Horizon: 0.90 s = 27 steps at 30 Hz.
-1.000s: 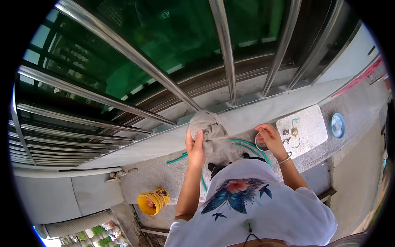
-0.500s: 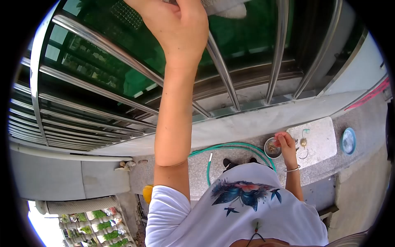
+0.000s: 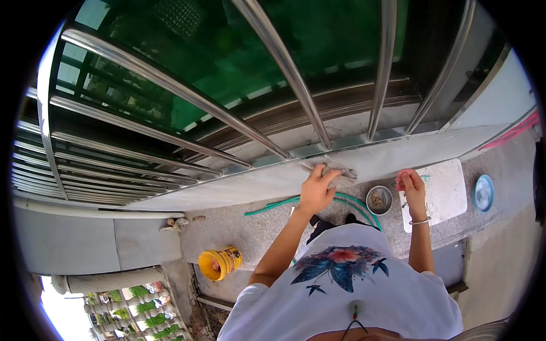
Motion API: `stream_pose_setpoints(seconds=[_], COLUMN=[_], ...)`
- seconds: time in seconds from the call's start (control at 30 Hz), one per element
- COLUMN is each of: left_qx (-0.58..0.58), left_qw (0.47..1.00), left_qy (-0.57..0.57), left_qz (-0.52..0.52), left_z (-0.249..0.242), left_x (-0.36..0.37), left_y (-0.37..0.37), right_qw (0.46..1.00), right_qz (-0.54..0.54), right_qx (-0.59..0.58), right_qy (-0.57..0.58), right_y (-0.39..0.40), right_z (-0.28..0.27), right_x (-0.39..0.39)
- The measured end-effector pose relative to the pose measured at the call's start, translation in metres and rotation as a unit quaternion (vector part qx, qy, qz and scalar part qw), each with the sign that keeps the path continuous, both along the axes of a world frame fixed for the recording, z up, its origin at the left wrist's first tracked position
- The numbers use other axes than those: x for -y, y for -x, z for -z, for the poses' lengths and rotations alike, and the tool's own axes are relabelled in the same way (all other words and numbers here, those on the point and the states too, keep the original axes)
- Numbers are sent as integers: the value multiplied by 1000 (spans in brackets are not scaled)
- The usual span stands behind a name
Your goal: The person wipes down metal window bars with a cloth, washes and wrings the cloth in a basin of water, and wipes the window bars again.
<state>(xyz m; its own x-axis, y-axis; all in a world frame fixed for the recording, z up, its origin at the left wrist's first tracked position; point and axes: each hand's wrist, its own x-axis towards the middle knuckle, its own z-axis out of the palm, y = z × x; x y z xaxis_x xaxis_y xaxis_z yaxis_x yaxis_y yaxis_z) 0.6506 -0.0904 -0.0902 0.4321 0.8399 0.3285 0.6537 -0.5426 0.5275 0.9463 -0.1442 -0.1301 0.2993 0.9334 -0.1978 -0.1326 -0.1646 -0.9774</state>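
My left hand [image 3: 317, 190] is closed on a grey rag [image 3: 343, 175], low in front of the pale wall below the window bars. Most of the cloth sticks out past the fingers to the right. My right hand [image 3: 412, 186] has a bracelet at the wrist and hovers over the left part of a white board [image 3: 446, 190]. Its fingers are curled together, and whatever they hold, if anything, is too small to tell. Between the two hands a round metal bowl [image 3: 379, 200] stands on the ground with some small brownish bits inside.
Steel bars [image 3: 310, 102] cover the green-glass window ahead. A green hose [image 3: 273, 206] curves across the ground near my feet. A yellow bucket [image 3: 230, 259] stands at the lower left, and a blue basin [image 3: 483, 194] lies beyond the board at right.
My left hand has come down from high on the bars to the wall's lower part, bringing the rag. My right hand has shifted from over the bowl rightward to the board.
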Motion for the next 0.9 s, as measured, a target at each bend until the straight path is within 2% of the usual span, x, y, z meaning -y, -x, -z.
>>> stream_pose_setpoints(seconds=[0.07,0.13,0.2,0.23,0.27,0.3,0.37,0.43,0.47,0.53,0.6,0.67,0.7,0.73,0.77,0.8,0.83,0.9], left_qx=[3,155,343,339,389,441,425,358,357,174,172,193,192,294,384,383,288,109], left_qw=[970,920,881,880,868,852,865,909,909,982,981,976,976,936,864,863,908,986], left_qy=[240,334,294,302,281,258,245,194,197,-3,-2,48,49,189,324,326,290,67], left_qz=[-24,-136,-142,-138,-127,-117,-105,-85,-85,-75,-87,-95,-91,-29,34,36,95,107], left_z=[8,2,-5,-19,-41,-55,-60,-68,-68,-67,-64,-63,-66,-72,-78,-85,-92,-100], left_x=[7,12,8,7,7,7,7,8,8,5,3,0,2,7,11,9,6,-8], left_y=[11,18,18,12,3,-6,-14,-22,-24,-25,-26,-27,-32,-42,-48,-50,-51,-48], right_qw=[999,997,995,986,972,974,967,965,961,964,970,968,970,968,968,970,972,965], right_qz=[-39,-70,-95,-153,-210,-205,-216,-227,-239,-241,-222,-230,-195,-160,-157,-159,-162,-140], right_qx=[12,-21,-37,-66,-95,-95,-119,-125,-130,-106,-103,-99,-139,-177,-178,-165,-151,-195], right_qy=[-14,-29,-22,-29,-36,-32,-63,-51,-42,-35,3,24,-27,-79,-77,-79,-83,-103], right_y=[8,19,31,40,49,58,73,74,74,65,50,41,45,50,54,58,60,51], right_z=[-14,-23,-27,-33,-39,-45,-53,-50,-47,-26,-8,-31,-54,-68,-69,-69,-70,-77], right_x=[-10,-16,-15,-14,-13,-11,-8,-7,-7,-7,-6,-4,-2,-2,-2,-3,-4,-22])
